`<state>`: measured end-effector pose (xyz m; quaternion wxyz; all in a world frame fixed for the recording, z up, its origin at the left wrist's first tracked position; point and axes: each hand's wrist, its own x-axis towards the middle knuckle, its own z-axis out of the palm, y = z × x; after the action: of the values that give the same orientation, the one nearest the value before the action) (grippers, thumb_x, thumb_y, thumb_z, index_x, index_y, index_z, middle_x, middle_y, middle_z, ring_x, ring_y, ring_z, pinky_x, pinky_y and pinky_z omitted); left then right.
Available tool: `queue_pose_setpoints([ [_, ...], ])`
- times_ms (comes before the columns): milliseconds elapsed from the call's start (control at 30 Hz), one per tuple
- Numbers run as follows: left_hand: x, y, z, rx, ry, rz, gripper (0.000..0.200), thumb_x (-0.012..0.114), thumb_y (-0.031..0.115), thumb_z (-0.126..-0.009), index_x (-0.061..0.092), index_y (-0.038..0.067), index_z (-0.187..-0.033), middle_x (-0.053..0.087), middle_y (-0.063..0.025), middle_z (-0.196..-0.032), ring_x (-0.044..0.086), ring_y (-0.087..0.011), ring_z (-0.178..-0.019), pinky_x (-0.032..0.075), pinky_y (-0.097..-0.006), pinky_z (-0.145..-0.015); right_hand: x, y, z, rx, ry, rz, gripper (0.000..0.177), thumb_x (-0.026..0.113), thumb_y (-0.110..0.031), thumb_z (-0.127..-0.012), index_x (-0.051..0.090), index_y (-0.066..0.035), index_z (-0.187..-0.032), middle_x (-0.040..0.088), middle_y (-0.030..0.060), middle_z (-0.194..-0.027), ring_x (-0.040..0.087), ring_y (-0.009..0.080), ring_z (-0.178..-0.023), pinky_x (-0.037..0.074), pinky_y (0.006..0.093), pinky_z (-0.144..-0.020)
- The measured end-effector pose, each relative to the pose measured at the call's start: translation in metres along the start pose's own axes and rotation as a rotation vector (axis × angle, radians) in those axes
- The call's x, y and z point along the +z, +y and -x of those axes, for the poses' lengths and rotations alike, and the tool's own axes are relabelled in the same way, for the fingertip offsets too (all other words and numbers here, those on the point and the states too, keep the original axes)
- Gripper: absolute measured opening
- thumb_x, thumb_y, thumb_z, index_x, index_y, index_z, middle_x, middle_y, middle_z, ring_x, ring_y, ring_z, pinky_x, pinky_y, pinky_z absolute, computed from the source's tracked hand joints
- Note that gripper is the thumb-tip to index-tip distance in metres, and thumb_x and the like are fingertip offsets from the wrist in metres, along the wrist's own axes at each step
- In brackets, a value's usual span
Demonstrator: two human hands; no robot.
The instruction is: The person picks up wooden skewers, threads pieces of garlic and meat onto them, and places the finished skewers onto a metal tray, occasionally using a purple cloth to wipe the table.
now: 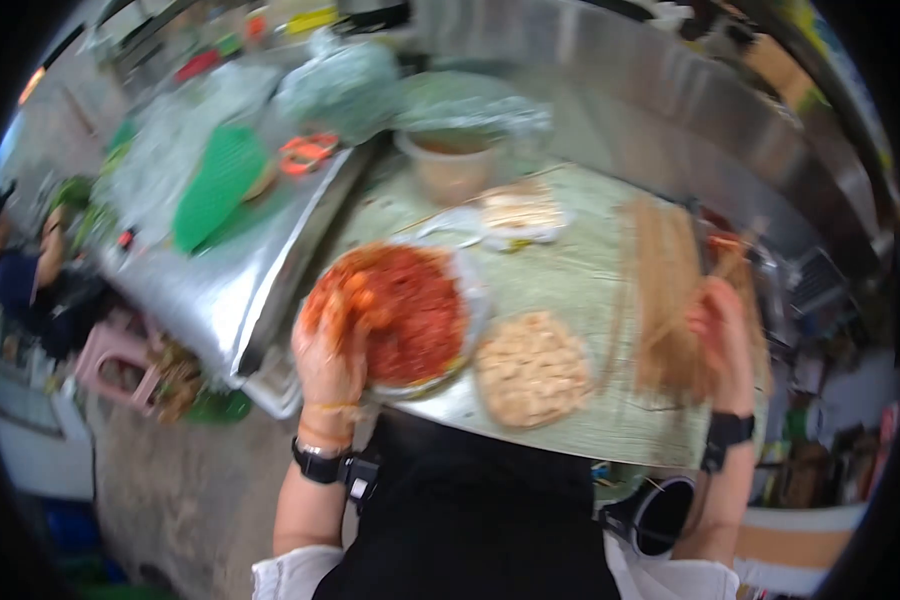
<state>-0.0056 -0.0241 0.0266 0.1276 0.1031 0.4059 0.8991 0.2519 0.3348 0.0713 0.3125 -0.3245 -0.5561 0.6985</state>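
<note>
A plate (475, 285) lined with plastic carries a mound of red minced-looking mixture (420, 325). My left hand (332, 340) is at its left side, fingers curled into the mixture and coated with it. Over on the right, my right hand (720, 325) bends its fingers at the edge of a spread of thin wooden skewers (665, 290); blur hides what is between them. A small orange-red piece (725, 243) shows just above that hand. Between the hands, a round heap of pale chunks (533, 368) sits near the table's front edge.
Behind stand a tub (450, 170) under plastic and a small tray of pale sticks (520, 212). On the metal table at left lie a green perforated sheet (225, 185), orange-handled scissors (308, 152) and plastic bags (340, 85). A pink stool (118, 365) and another person (30, 275) are farther left.
</note>
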Motion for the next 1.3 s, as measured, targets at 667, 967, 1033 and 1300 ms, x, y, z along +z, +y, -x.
queue_pose_setpoints([
  [667, 0.008, 0.006, -0.038, 0.489, -0.692, -1.687, 0.018, 0.070, 0.013, -0.069, 0.065, 0.003, -0.084, 0.062, -0.0159, -0.078, 0.059, -0.0347, -0.074, 0.046, -0.0419, -0.068, 0.122, 0.038, 0.097, -0.303, -0.365, 0.136, 0.005, 0.052, -0.005, -0.090, 0.052, 0.001, -0.090, 0.049, 0.0070, -0.085, 0.055, 0.0100, -0.061, 0.044, 0.0202, -0.055],
  [967, 0.021, 0.021, -0.101, 0.356, -0.607, -1.830, 0.015, 0.068, 0.018, -0.072, 0.069, 0.007, -0.083, 0.063, -0.0164, -0.081, 0.060, -0.0360, -0.078, 0.048, -0.0430, -0.072, 0.111, 0.043, 0.097, -0.330, -0.335, 0.168, 0.007, 0.050, -0.004, -0.091, 0.054, 0.002, -0.091, 0.051, 0.0073, -0.084, 0.055, 0.0103, -0.061, 0.044, 0.0205, -0.057],
  [1033, 0.023, 0.017, -0.103, 0.390, -0.719, -1.832, 0.016, 0.068, 0.015, -0.071, 0.068, 0.006, -0.083, 0.062, -0.0169, -0.083, 0.059, -0.0362, -0.079, 0.048, -0.0425, -0.072, 0.110, 0.042, 0.094, -0.332, -0.372, 0.164, 0.007, 0.050, -0.004, -0.091, 0.054, 0.002, -0.092, 0.052, 0.0068, -0.082, 0.056, 0.0101, -0.061, 0.045, 0.0210, -0.058],
  [1300, 0.036, -0.018, -0.103, 0.571, -1.108, -2.056, 0.016, 0.065, 0.014, -0.067, 0.067, 0.008, -0.081, 0.062, -0.0156, -0.085, 0.058, -0.0353, -0.081, 0.048, -0.0419, -0.072, 0.109, 0.042, 0.092, -0.291, -0.361, 0.160, 0.007, 0.051, -0.003, -0.091, 0.055, 0.002, -0.091, 0.054, 0.0070, -0.081, 0.057, 0.0106, -0.061, 0.046, 0.0224, -0.056],
])
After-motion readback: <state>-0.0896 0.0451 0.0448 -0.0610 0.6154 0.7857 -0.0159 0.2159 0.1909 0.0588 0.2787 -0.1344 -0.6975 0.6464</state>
